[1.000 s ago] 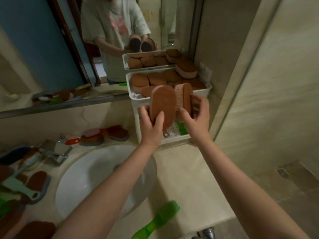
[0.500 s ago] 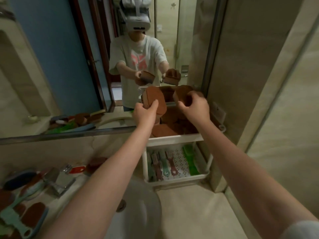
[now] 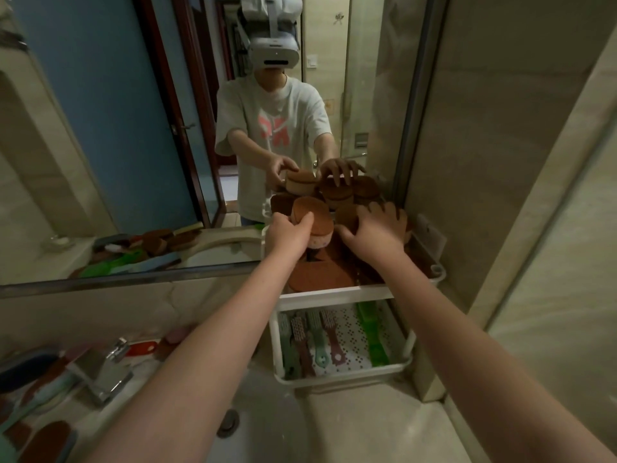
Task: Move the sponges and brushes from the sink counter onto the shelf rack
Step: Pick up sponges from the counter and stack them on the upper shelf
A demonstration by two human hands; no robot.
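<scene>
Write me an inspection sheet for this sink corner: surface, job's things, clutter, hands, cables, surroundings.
Surface: pale sink counter with a basin set in it.
Job's things: white shelf rack, top tier piled with sponges, brushes on the lower tier; leftover sponges lie on the counter at left.
Clutter: chrome faucet.
Hands: left hand grips a brown sponge over the top tier; right hand grips a darker sponge beside it.
Cables: nothing seen.
Surroundings: mirror above the counter, tiled wall at right.
</scene>
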